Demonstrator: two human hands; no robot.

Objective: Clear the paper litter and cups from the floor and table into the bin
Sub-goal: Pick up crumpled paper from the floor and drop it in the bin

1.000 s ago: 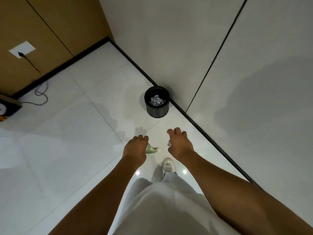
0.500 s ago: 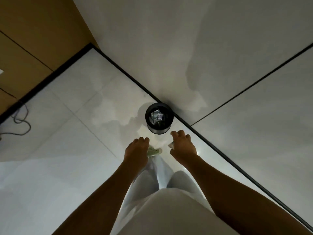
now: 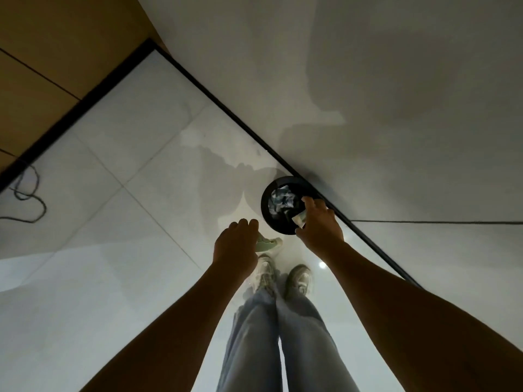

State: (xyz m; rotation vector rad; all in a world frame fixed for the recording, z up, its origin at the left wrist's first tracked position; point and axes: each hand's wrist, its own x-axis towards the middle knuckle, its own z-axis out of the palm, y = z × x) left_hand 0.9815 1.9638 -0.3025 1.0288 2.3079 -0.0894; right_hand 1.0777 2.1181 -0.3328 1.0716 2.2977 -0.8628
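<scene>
Black bin (image 3: 278, 224) by the wall is sitting under the right hand (image 3: 319, 224) pinching a paper scrap (image 3: 299, 219), while the left hand (image 3: 236, 246) is gripping a pale green cup (image 3: 267, 244).

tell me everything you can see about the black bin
The round black waste bin stands upright on the pale tiled floor, close against the dark skirting strip at the foot of the grey wall. It looks smooth and dark, its open mouth showing crumpled whitish paper inside. The right hand, holding a small pale scrap, hangs over its near right rim; whether it touches is unclear.
</scene>
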